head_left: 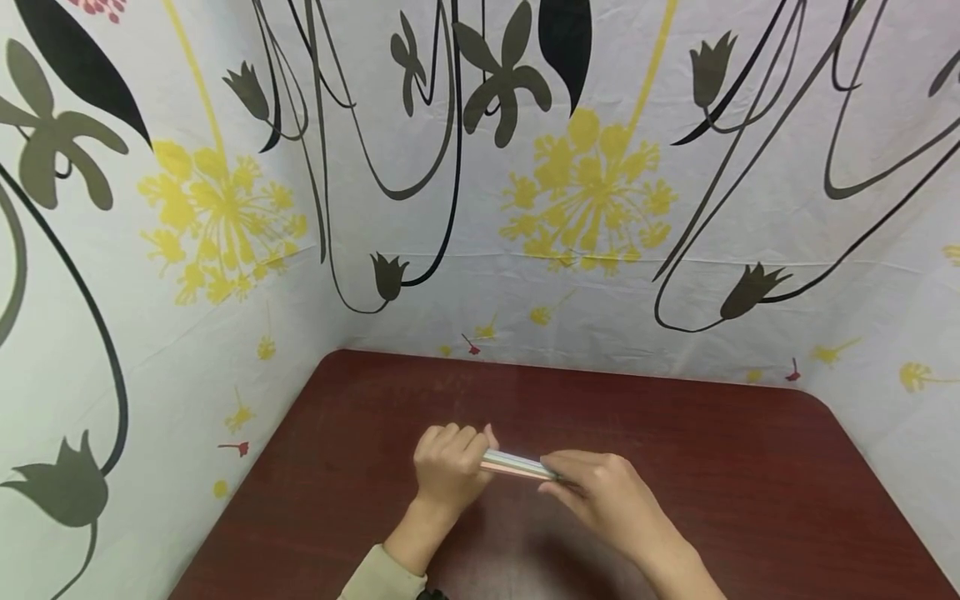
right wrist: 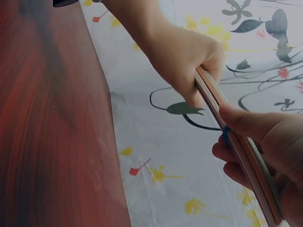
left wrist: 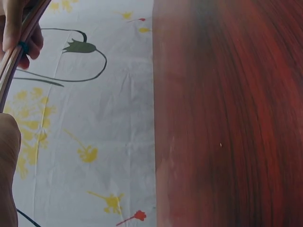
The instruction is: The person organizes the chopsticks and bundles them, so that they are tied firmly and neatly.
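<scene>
A bundle of long, thin sticks (head_left: 517, 465) in pale and pinkish-brown tones spans the gap between my two hands above the table. My left hand (head_left: 452, 467) grips one end in a fist. Toward the other end, my right hand (head_left: 611, 500) holds the bundle between thumb and fingers. A small blue-green band (right wrist: 226, 135) circles the sticks by the right hand's fingertips in the right wrist view. That band also shows at the upper left of the left wrist view. The exact kind of stick cannot be told.
The dark red wood-grain table (head_left: 360, 417) lies under both hands. A white cloth (head_left: 480, 225) printed with flowers and stems hangs behind it and along both sides. A sleeve cuff (head_left: 386, 575) covers the left forearm, with a dark band partly visible at the wrist.
</scene>
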`<state>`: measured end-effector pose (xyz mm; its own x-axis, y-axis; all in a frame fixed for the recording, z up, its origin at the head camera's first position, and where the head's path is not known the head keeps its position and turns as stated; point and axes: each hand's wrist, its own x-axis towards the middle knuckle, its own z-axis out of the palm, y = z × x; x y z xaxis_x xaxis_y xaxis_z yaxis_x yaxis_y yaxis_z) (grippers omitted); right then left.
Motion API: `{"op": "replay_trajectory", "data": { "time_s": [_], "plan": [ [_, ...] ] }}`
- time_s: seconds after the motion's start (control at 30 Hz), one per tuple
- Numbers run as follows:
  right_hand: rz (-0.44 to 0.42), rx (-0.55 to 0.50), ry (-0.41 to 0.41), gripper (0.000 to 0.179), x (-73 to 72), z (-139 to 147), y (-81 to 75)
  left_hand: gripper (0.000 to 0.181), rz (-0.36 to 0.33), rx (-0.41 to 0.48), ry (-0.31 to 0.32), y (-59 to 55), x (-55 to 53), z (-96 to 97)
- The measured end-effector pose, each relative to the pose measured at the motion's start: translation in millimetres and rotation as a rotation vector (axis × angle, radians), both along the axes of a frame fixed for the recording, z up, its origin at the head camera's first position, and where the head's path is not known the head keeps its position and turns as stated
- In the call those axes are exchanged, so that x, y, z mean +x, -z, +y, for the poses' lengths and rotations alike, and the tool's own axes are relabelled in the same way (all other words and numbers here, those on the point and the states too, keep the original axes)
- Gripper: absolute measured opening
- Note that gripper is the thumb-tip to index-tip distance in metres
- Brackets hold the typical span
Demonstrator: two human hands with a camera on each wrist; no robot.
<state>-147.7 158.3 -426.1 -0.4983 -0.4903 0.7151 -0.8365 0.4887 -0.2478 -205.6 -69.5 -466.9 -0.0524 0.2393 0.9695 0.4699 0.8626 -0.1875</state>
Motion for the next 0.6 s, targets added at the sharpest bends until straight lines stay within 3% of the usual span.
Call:
{"op": "replay_trajectory", "data": {
  "time_s": [0.2,0.4,0.6],
  "plan": [
    [-0.006,-0.056,-0.006,0.034,0.1,8.7,-0.4,0.043,-0.008,0.037,-0.007,0.8,-2.1,-8.2],
    [0.002,0.049,0.015,0.031,1.4,6.2,-2.7,0.044,0.006,0.016,0.009,1.9,-2.4,-7.1],
    [0.026,0.053,0.066,0.03,3.7,-0.2,-4.1,0.043,0.004,0.037,0.012,2.1,-0.6,0.3]
  ]
}}
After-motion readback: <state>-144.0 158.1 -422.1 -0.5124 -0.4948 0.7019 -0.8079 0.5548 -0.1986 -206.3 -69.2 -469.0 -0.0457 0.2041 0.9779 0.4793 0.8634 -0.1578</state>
